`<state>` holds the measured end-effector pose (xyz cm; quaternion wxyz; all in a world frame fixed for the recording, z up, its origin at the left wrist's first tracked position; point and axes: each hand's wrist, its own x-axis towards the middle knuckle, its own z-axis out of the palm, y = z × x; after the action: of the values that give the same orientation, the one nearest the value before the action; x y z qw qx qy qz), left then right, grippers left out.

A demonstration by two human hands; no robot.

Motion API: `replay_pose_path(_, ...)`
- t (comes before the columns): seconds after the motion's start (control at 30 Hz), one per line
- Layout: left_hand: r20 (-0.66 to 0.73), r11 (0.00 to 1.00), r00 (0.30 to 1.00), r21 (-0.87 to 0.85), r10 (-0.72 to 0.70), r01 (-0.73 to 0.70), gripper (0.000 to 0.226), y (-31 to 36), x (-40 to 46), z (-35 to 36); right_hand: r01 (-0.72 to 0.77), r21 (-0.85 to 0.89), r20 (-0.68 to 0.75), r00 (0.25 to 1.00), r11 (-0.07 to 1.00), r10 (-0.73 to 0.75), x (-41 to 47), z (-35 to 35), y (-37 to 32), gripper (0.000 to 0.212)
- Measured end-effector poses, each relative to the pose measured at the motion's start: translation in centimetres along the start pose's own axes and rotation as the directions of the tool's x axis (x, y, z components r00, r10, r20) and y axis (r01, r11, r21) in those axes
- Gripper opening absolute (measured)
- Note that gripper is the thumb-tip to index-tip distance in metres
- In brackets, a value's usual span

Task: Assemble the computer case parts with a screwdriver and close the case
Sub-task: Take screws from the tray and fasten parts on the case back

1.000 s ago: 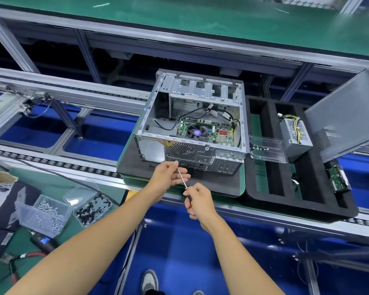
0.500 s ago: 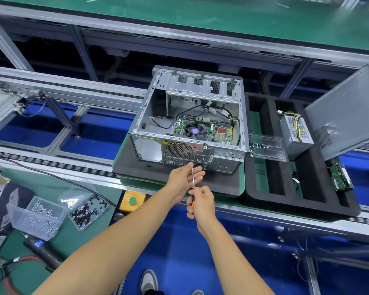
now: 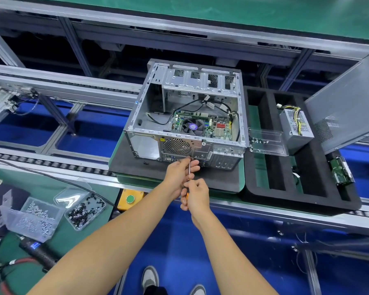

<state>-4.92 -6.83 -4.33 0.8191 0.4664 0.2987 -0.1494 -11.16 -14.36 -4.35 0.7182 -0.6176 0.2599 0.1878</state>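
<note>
Screwdriver (image 3: pixel 189 169) is gripped by right hand (image 3: pixel 195 195), steadied by left hand (image 3: pixel 180 173), at the open case (image 3: pixel 188 116) rear; side panel (image 3: pixel 347 107), beside it, remains unfitted.

Open grey computer case (image 3: pixel 185 124), screwdriver (image 3: pixel 189 170) against rear.

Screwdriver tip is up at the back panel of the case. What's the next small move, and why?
Probably turn the screwdriver to drive the screw home. The right hand grips its handle, the left hand steadies the shaft, and the tip meets the rear panel of the open case. The screw itself is hidden.
</note>
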Motion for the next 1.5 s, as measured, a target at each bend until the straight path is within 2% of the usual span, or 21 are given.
replay_pose_path(0.17, 0.025, 0.998, 1.0, 0.064, -0.002, 0.001, 0.028, 0.2, 0.5, -0.6, -0.012, 0.062, -0.002, 1.0, 0.998, 0.012, -0.1, 0.8, 0.1, 0.008)
replay_pose_path(0.27, 0.038, 0.993, 0.999, 0.121, 0.003, -0.008, 0.023, 0.6, 0.8, -1.0, -0.024, 0.103, -0.023, 0.999, 0.994, 0.026, -0.3, 1.5, 0.3, 0.008)
replay_pose_path(0.5, 0.136, 0.985, 0.991, 0.17, 0.014, -0.038, 0.019, 1.5, 0.8, -1.6, -0.023, 0.23, -0.205, 0.976, 0.973, 0.071, -0.3, 2.6, 0.7, 0.014)
replay_pose_path(0.6, 0.15, 0.981, 0.989, 0.191, -0.007, -0.022, 0.025, 2.1, 0.4, -1.8, -0.038, 0.226, -0.273, 0.957, 0.973, 0.101, -0.2, 3.0, 0.7, 0.008)
replay_pose_path(0.73, 0.158, 0.963, 0.987, 0.27, -0.014, -0.029, 0.03, 2.4, -0.2, -1.9, -0.05, 0.212, -0.325, 0.938, 0.976, 0.118, -0.2, 3.2, 0.8, 0.017)
replay_pose_path(0.83, 0.11, 0.877, 0.993, 0.471, 0.046, -0.093, 0.027, 2.7, -1.1, -1.8, -0.063, 0.22, -0.336, 0.932, 0.973, 0.136, -0.4, 3.0, 1.0, 0.018)
replay_pose_path(0.9, 0.071, 0.671, 0.975, 0.715, 0.21, -0.196, 0.023, 2.8, -2.2, -2.1, -0.067, 0.232, -0.333, 0.932, 0.97, 0.144, -0.5, 3.0, 0.7, 0.017)
replay_pose_path(0.93, 0.108, 0.499, 0.926, 0.817, 0.361, -0.289, 0.019, 2.9, -2.8, -2.4, -0.067, 0.233, -0.336, 0.931, 0.97, 0.144, -0.5, 3.0, 0.6, 0.017)
replay_pose_path(0.97, 0.207, 0.303, 0.821, 0.859, 0.533, -0.413, 0.018, 3.3, -3.6, -2.8, -0.065, 0.231, -0.338, 0.93, 0.971, 0.143, -0.6, 3.1, 0.6, 0.017)
replay_pose_path(1.0, 0.352, 0.094, 0.64, 0.827, 0.683, -0.555, 0.017, 4.1, -4.3, -2.9, -0.063, 0.23, -0.332, 0.933, 0.971, 0.14, -0.6, 3.1, 0.5, 0.017)
replay_pose_path(1.03, 0.501, -0.129, 0.405, 0.735, 0.765, -0.666, 0.014, 5.4, -4.6, -2.8, -0.063, 0.236, -0.319, 0.938, 0.97, 0.138, -0.7, 3.2, 0.5, 0.016)
replay_pose_path(1.07, 0.605, -0.322, 0.192, 0.635, 0.773, -0.703, 0.012, 7.2, -4.6, -2.3, -0.063, 0.245, -0.304, 0.943, 0.968, 0.138, -0.7, 3.3, 0.5, 0.017)
replay_pose_path(1.1, 0.655, -0.438, 0.075, 0.582, 0.752, -0.685, 0.011, 9.3, -4.2, -1.4, -0.063, 0.252, -0.292, 0.946, 0.966, 0.138, -0.7, 3.3, 0.5, 0.018)
replay_pose_path(1.13, 0.678, -0.482, 0.072, 0.589, 0.732, -0.648, 0.012, 11.5, -3.7, -0.4, -0.06, 0.254, -0.284, 0.949, 0.965, 0.134, -0.7, 3.3, 0.6, 0.02)
replay_pose_path(1.17, 0.696, -0.489, 0.159, 0.629, 0.7, -0.604, 0.016, 13.6, -3.0, 0.8, -0.054, 0.254, -0.28, 0.952, 0.966, 0.127, -0.7, 3.3, 0.7, 0.02)
replay_pose_path(1.2, 0.711, -0.482, 0.322, 0.676, 0.625, -0.558, 0.022, 15.3, -2.4, 1.9, -0.047, 0.252, -0.278, 0.953, 0.966, 0.119, -0.7, 3.3, 0.8, 0.02)
replay_pose_path(1.27, 0.688, -0.433, 0.648, 0.718, 0.326, -0.545, 0.035, 17.3, -1.2, 3.5, -0.037, 0.243, -0.283, 0.953, 0.969, 0.108, -0.7, 3.3, 0.9, 0.02)
replay_pose_path(1.3, 0.648, -0.362, 0.747, 0.738, 0.147, -0.569, 0.042, 17.9, -0.5, 4.0, -0.034, 0.237, -0.288, 0.952, 0.971, 0.104, -0.7, 3.3, 1.0, 0.02)
replay_pose_path(1.37, 0.533, -0.283, 0.834, 0.786, -0.14, -0.55, 0.062, 18.1, 0.4, 4.7, -0.03, 0.231, -0.299, 0.949, 0.972, 0.101, -0.6, 3.4, 1.0, 0.018)
replay_pose_path(1.43, 0.393, -0.296, 0.877, 0.834, -0.276, -0.466, 0.093, 17.5, 1.1, 5.1, -0.014, 0.227, -0.306, 0.948, 0.974, 0.086, -0.6, 3.4, 1.2, 0.018)
replay_pose_path(1.5, 0.29, -0.197, 0.892, 0.907, -0.348, -0.371, 0.107, 16.6, 1.7, 5.2, 0.01, 0.227, -0.316, 0.947, 0.974, 0.064, -0.6, 3.5, 1.3, 0.019)
